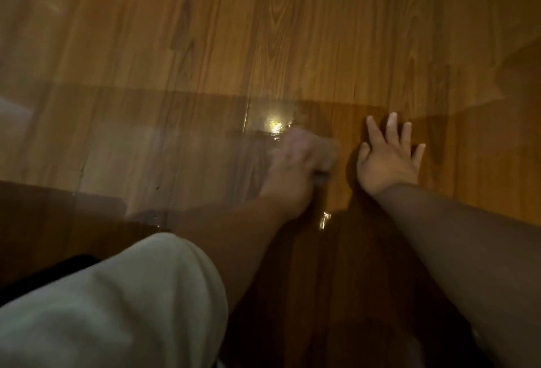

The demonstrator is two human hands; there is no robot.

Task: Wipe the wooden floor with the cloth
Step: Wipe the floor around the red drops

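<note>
Right hand (390, 156) splays flat, empty, on wooden floor (292, 30); beside it, blurred left hand (295, 153) grips something indistinct, perhaps the cloth; wet boards could slip the bracing palm.

Left hand (295, 156) motion-blurred; cloth (325, 148) under it indistinct; grip unclear.

A pale-trousered knee (123, 303) beside a dark object (44, 277).

Bare wooden floor (322, 30) lies open beyond both hands.
</note>
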